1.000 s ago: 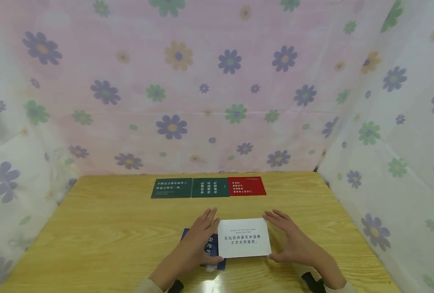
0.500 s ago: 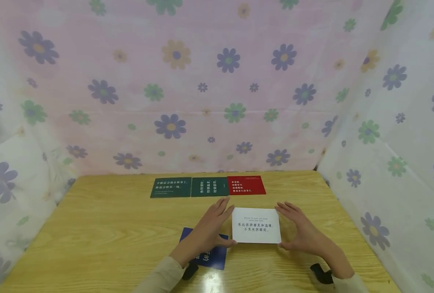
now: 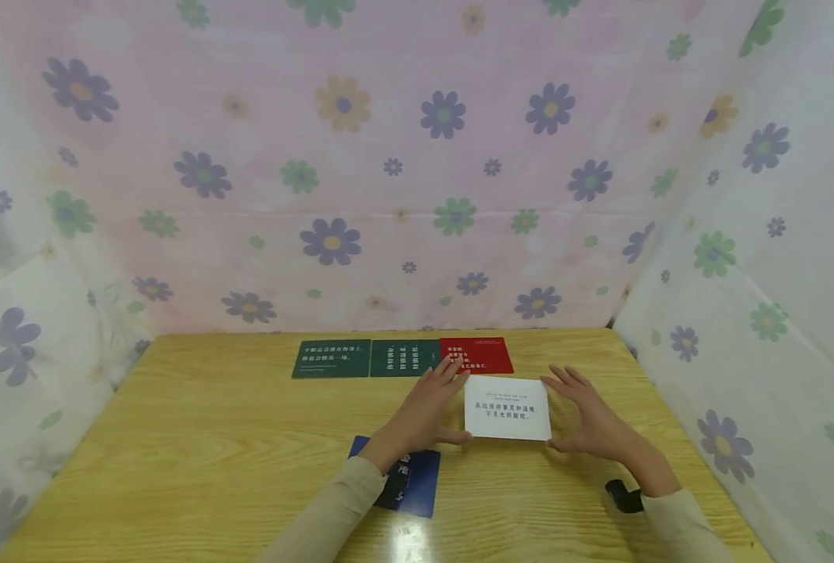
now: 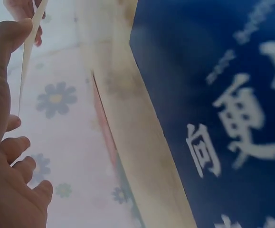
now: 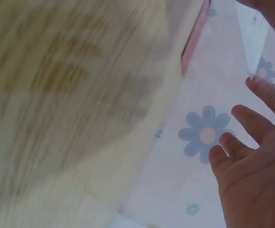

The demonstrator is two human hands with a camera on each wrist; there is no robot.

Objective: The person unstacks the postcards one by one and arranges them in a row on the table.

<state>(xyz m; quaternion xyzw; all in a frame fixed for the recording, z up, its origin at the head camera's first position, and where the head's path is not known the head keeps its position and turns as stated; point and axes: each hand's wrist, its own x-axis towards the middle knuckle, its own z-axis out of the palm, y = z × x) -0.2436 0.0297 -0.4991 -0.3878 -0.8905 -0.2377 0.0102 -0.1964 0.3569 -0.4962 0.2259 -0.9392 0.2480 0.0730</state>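
Observation:
In the head view a white card (image 3: 507, 408) with printed text is held up over the table, its text side facing me. My left hand (image 3: 424, 407) holds its left edge, thumb at the lower corner and fingers at the upper one. On the opposite edge my right hand (image 3: 593, 422) grips the corners the same way. The left wrist view catches the white card (image 4: 27, 57) nearly edge-on beside the thumb. Under my left forearm lies a blue card (image 3: 418, 483), partly covered by the sleeve and wrist.
At the table's (image 3: 213, 438) far side a green card (image 3: 331, 359), a second green card (image 3: 404, 352) and a red card (image 3: 490, 356) lie in a row. My left fingertips overlap the red one in view. Flowered cloth (image 3: 389, 195) hangs behind and along both sides.
Both hands have carried the white card away from me and to the right, toward the row of cards. More of the blue card shows than a second ago.

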